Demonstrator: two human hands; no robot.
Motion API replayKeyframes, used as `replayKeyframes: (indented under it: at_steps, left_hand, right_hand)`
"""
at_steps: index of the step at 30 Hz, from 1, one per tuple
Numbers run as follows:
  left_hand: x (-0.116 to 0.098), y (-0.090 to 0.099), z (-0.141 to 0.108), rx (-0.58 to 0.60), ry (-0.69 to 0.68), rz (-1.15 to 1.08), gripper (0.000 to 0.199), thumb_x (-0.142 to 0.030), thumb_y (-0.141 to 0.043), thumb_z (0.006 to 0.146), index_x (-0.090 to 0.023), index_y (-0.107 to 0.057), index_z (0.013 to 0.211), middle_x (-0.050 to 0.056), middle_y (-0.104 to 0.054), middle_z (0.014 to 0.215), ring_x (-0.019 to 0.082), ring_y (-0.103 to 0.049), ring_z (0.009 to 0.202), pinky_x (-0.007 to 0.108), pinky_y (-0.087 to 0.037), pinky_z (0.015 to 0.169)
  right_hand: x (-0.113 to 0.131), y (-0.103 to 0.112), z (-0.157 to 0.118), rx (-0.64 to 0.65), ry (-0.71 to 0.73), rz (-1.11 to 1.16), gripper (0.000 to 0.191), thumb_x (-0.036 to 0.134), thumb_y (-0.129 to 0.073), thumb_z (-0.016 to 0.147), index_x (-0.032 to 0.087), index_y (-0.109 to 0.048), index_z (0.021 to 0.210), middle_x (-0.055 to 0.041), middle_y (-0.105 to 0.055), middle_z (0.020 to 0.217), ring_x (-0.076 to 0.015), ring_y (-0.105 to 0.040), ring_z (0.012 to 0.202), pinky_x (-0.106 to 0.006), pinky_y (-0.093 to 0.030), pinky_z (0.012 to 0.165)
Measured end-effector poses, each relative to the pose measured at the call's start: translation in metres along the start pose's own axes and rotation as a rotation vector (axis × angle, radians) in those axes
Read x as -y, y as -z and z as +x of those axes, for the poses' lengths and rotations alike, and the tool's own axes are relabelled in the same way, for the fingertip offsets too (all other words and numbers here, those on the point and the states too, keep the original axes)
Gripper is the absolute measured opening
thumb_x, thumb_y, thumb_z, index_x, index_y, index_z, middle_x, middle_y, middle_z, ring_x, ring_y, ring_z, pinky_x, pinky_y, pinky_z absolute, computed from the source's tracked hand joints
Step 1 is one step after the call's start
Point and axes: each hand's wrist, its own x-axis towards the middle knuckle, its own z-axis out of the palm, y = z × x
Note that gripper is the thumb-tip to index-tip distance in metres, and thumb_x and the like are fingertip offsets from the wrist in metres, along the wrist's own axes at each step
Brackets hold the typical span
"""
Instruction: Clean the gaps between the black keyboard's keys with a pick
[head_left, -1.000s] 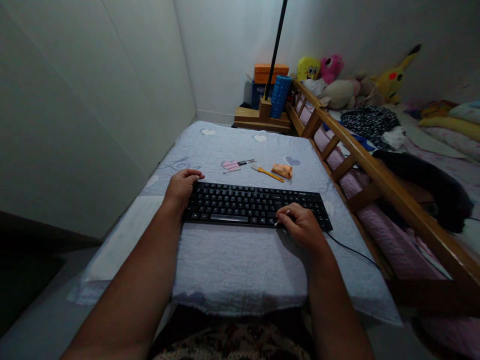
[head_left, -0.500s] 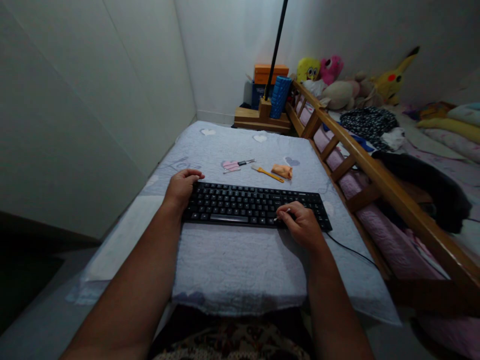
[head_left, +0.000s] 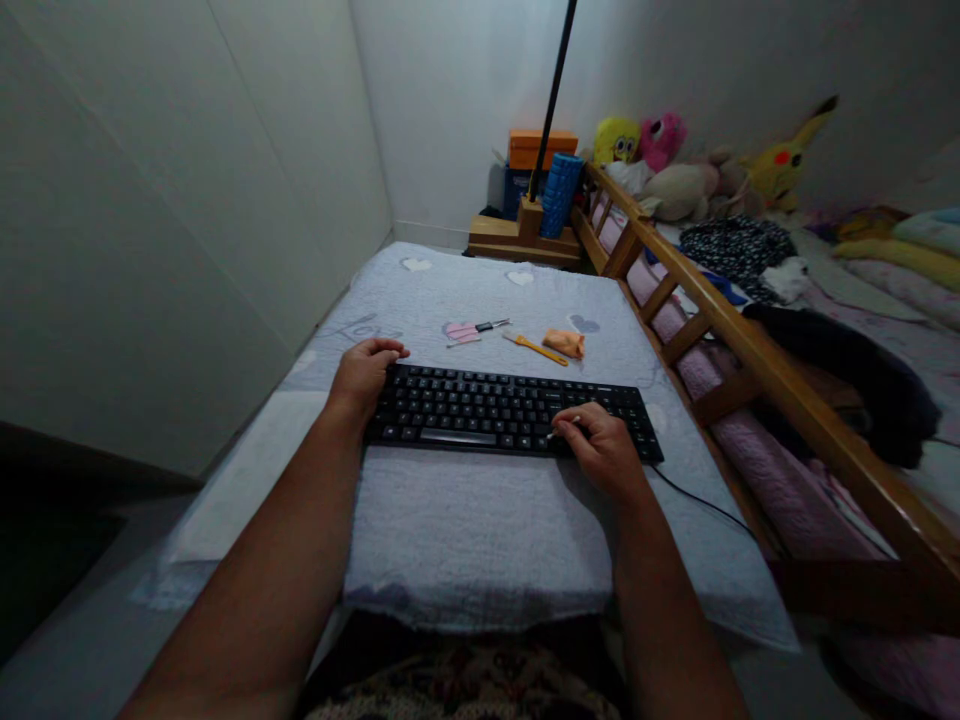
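Right hand [head_left: 604, 450], fingers clamped on a thin white swab [head_left: 564, 427], is inching up the keyboard [head_left: 495, 410]; left hand [head_left: 364, 372] is gripping its corner.

Dim room: pale walls [head_left: 187, 180], a wooden bed rail [head_left: 720, 310] on the right, perhaps plush toys [head_left: 675, 160] behind.

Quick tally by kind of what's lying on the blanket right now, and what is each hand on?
Keyboard: 1, black keyboard; left hand grips its left end.
Swab-like stick: 1, white stick pinched in right hand over the keys.
Small tools: 2, black-handled tool, orange-handled tool.
Orange cloth: 1.
Pink packet: 1.
Total: 6
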Motion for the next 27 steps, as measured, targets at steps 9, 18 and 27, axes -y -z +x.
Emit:
replayKeyframes:
  at_steps: [9,18,27]
  left_hand:
    - [0.0001,0.0001,-0.0001,0.004,0.000,-0.009,0.015,-0.022,-0.063,0.062,-0.018,-0.067,0.076,0.005,-0.073,0.084,0.019,-0.061,0.077,0.032,-0.045,0.078]
    - [0.0018,-0.0001,0.0013,0.004,0.006,-0.039,0.013,-0.021,-0.064,0.062,-0.018,-0.067,0.074,0.004,-0.072,0.082,0.019,-0.061,0.075,0.033,-0.045,0.078]
    - [0.0012,0.0000,0.0006,0.001,0.014,-0.028,0.015,-0.022,-0.064,0.061,-0.018,-0.067,0.076,0.005,-0.073,0.083,0.020,-0.061,0.075,0.033,-0.046,0.076]
  right_hand:
    - [-0.0012,-0.0016,0.0004,-0.008,0.008,0.023,0.018,0.024,-0.056,0.090,0.022,-0.072,0.083,-0.0066,-0.072,0.086,-0.0229,-0.065,0.087,-0.037,-0.049,0.081]
    - [0.0010,-0.0030,0.0010,0.002,0.015,0.016,0.018,0.024,-0.055,0.090,0.022,-0.072,0.082,-0.0065,-0.072,0.085,-0.0230,-0.065,0.086,-0.037,-0.048,0.081]
    - [0.0023,-0.0051,0.0015,0.004,0.032,0.021,0.018,0.022,-0.056,0.089,0.021,-0.072,0.082,-0.0064,-0.073,0.085,-0.0227,-0.064,0.085,-0.037,-0.048,0.080]
